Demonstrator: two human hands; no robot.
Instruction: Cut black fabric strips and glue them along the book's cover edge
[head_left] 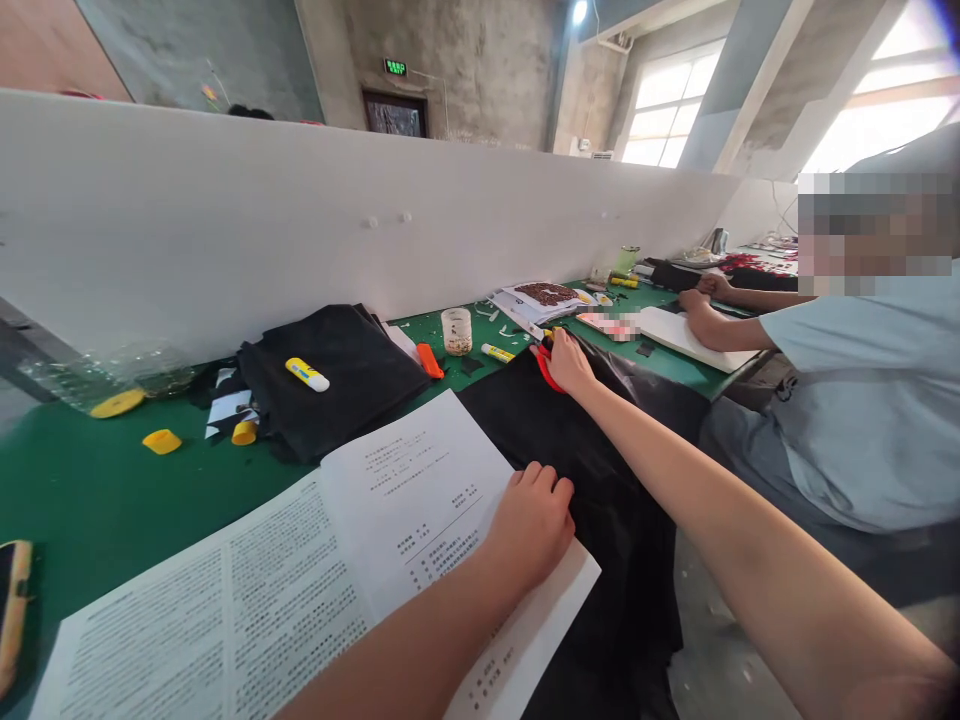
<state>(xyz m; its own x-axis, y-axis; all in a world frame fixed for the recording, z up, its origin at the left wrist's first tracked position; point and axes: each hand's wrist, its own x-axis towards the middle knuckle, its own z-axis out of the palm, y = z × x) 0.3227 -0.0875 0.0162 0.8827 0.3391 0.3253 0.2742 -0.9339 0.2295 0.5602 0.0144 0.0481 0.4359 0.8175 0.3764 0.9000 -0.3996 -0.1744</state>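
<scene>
An open printed book [405, 480] lies at the front of the green table, partly over black cloth [622, 520] that hangs off the table edge. My left hand [532, 520] rests on the right page with its fingers bent together near the page's edge; whether anything is pinched there is hidden. Farther forward, my right hand [568, 362] is closed around red-handled scissors [549, 370], above the far part of the black cloth. The scissor blades are mostly hidden.
Folded black cloth [337, 365] with a glue stick [307, 374] on it lies at the back left. A glass jar [456, 331], an orange cutter [430, 361] and a phone [11, 610] are on the table [90, 500]. A person [877, 370] sits at the right.
</scene>
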